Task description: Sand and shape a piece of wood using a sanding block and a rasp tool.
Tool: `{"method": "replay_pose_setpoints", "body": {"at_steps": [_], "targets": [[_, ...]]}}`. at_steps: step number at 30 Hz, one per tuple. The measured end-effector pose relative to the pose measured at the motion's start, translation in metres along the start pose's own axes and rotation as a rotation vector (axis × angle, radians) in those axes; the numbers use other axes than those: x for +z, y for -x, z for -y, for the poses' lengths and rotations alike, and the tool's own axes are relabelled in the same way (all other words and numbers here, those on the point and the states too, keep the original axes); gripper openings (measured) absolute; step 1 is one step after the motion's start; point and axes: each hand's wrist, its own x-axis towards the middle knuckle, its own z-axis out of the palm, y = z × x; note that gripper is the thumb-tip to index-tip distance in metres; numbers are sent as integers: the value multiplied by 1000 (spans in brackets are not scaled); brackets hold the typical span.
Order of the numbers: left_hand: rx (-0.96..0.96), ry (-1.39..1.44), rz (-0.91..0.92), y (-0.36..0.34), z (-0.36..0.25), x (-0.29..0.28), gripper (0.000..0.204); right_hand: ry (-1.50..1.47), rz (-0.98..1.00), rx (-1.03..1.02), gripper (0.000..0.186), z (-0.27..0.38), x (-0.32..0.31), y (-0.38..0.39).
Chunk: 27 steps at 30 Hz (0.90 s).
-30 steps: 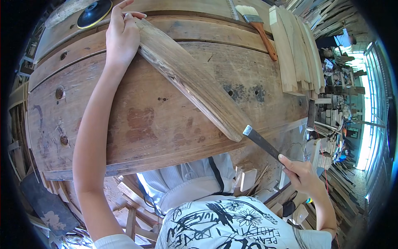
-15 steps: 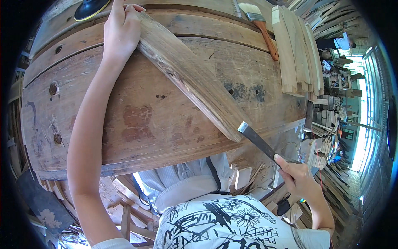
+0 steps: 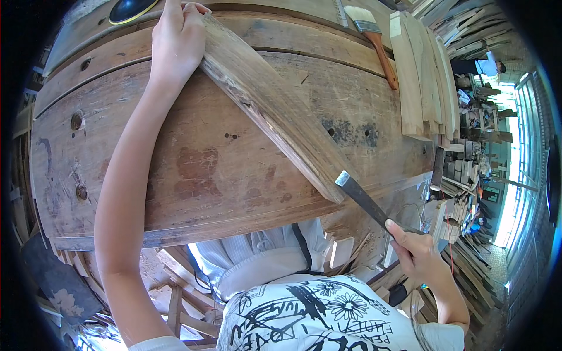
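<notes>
The largest thing is the wooden counter (image 3: 246, 181), worn and stained, with a long seam across its far part and several round holes. Below its near edge show the person's white shirt (image 3: 316, 327) with black drawings and light grey trousers (image 3: 263, 263). A long brown plank (image 3: 278, 111) lies slantwise on the counter, its far end at the upper left and its near end by the front edge; its left edge is rough and split. At the right side of the counter lies a stack of pale boards (image 3: 415, 76), side by side.

The left hand (image 3: 178, 47) is at the plank's far end, its grip closed over the corner; the upper edge of the view cuts off part of the fingers. The right hand (image 3: 417, 251) has its grip closed around a dark flat metal bar (image 3: 370, 203), thumb along the top. The bar's bright tip is at the plank's near right corner; whether it touches the wood, I cannot tell.

Near the pale boards lies a brush (image 3: 380, 55) with white bristles and a brown handle. A dark round disc (image 3: 132, 8) with a yellow rim sits at the upper left, partly out of view. The smallest is a narrow ruler (image 3: 341, 13) just beside the bristles.
</notes>
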Motion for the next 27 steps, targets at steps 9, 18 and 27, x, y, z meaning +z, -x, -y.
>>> {"method": "replay_pose_setpoints", "body": {"at_steps": [9, 18, 27], "targets": [[53, -17, 58, -11, 41, -4, 31, -44, -76, -51, 56, 1, 8, -11], [76, -13, 68, -14, 43, -2, 30, -17, -73, -37, 51, -9, 9, 8], [5, -40, 35, -5, 25, 2, 29, -33, -74, -24, 48, -5, 13, 6]]}}
